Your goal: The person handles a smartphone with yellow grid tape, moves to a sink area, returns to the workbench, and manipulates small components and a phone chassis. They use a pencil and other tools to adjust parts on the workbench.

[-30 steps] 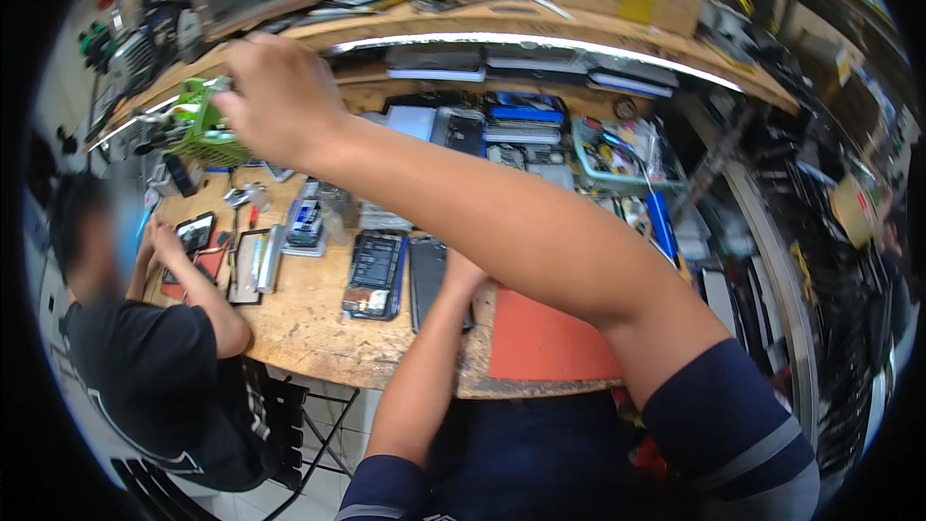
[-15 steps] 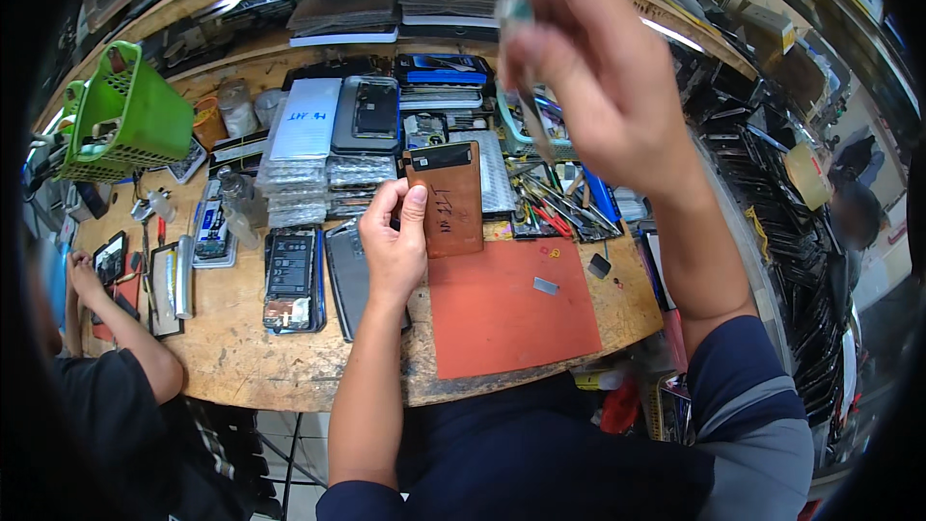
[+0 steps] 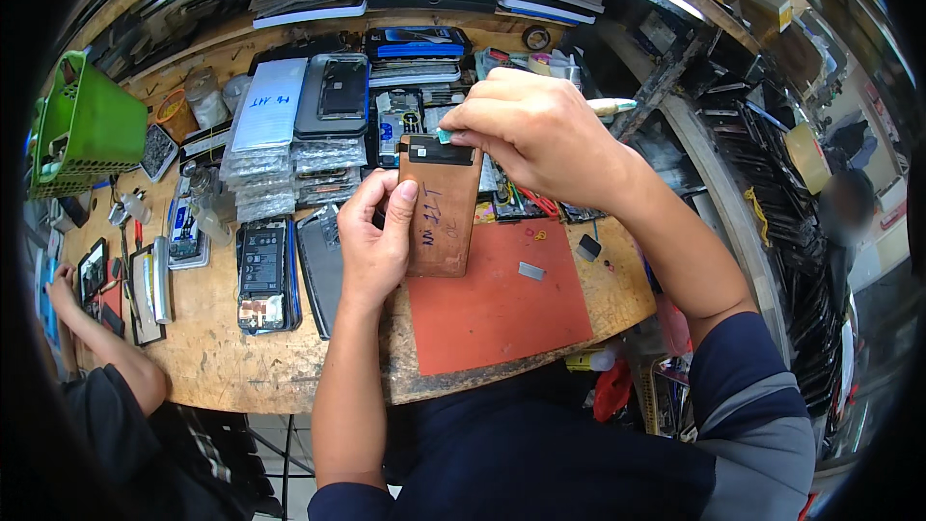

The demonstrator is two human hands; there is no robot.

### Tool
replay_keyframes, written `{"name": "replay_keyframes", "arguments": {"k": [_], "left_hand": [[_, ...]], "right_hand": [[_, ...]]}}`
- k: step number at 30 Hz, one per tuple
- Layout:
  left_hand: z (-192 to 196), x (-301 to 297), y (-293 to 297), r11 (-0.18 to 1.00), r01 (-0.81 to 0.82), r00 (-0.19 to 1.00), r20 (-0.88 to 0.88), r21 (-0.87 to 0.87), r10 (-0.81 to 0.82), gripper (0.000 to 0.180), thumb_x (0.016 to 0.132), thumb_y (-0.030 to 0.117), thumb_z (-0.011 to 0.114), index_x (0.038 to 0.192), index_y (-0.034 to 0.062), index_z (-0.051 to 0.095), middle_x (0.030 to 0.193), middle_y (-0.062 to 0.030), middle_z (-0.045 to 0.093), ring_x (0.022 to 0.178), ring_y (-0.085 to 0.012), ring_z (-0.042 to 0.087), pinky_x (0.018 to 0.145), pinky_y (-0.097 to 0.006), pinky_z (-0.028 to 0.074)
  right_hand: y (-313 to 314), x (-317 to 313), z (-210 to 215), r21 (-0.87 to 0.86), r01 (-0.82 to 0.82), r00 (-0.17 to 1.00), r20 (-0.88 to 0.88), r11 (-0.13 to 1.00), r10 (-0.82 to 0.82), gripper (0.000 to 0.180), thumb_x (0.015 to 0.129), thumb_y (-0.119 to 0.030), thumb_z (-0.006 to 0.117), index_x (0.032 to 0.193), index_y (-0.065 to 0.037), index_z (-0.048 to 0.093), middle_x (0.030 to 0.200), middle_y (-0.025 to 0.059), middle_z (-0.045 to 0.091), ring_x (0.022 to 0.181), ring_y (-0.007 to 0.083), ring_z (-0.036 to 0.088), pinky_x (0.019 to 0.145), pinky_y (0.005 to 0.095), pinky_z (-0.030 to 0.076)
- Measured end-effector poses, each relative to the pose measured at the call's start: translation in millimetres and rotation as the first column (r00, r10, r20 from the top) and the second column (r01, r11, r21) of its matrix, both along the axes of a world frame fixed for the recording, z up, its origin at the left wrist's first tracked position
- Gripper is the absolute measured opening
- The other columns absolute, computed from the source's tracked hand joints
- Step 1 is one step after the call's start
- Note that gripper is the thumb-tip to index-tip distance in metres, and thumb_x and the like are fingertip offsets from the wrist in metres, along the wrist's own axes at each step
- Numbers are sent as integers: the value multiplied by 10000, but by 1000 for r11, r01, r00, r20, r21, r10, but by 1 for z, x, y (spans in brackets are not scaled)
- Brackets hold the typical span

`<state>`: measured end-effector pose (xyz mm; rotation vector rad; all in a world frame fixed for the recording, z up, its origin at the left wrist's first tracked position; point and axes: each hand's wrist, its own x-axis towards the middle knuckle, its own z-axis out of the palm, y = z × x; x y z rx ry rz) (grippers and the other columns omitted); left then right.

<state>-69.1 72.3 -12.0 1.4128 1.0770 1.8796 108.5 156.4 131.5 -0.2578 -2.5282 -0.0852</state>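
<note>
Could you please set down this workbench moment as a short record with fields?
left hand: grips the left edge of a brown phone panel, held upright over the bench
right hand: pinches a small teal piece at the panel's top edge
beneath: red mat on the wooden bench
left of the mat: opened phone
far left: green basket; another person's hand

The right hand (image 3: 540, 135) hides the small part it pinches (only a teal corner shows).

Green basket (image 3: 92, 125); red mat (image 3: 502, 314)
</note>
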Motion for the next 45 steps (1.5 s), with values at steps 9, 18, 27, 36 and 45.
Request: {"name": "replay_keyframes", "arguments": {"k": [9, 18, 27, 36, 45], "left_hand": [[5, 0, -2, 1000, 23, 999, -34, -16, -24, 234, 1032, 186, 632, 934, -25, 662, 843, -5, 597, 786, -72, 511, 719, -245, 435], [-4, -4, 2, 998, 55, 994, 100, -12, -54, 213, 1047, 181, 609, 962, -7, 658, 846, 27, 586, 775, -45, 485, 703, -221, 415], [1, -10, 0, 999, 2, 984, 180, 52, -11, 187, 1055, 184, 604, 997, 16, 663, 876, 41, 646, 758, -13, 520, 686, -193, 440], [1, -9, -1, 998, 59, 970, 233, 34, -65, 179, 1048, 177, 615, 1025, 10, 674, 881, 36, 659, 764, -6, 547, 675, -190, 451], [-13, -11, 9, 1000, 26, 962, 272, 0, -25, 162, 1025, 169, 649, 978, 15, 668, 840, 48, 621, 745, -10, 516, 670, -202, 449]], "right_hand": [[13, -26, -7, -41, -72, 997, -19, 997, 72, 125, 849, -114, 754, 943, -34, 737, 839, 106, 696, 800, 302, 670, 721, 393, 530], [11, 1, 0, -20, -45, 999, -32, 999, 44, 138, 839, -93, 767, 968, -47, 749, 779, 99, 654, 739, 290, 629, 668, 390, 500], [8, 46, 8, 80, 148, 982, 109, 986, -156, 123, 834, -96, 766, 933, -33, 730, 797, 88, 670, 750, 283, 649, 656, 392, 517], [6, 60, 14, 61, 276, 957, 74, 959, -280, 242, 849, -87, 753, 1084, -36, 724, 944, 134, 725, 810, 293, 690, 724, 384, 555], [-25, 17, 40, -57, 189, 970, -144, 980, -196, 381, 889, -3, 717, 1261, -69, 669, 840, 40, 631, 666, 111, 567, 582, 257, 458]]}}
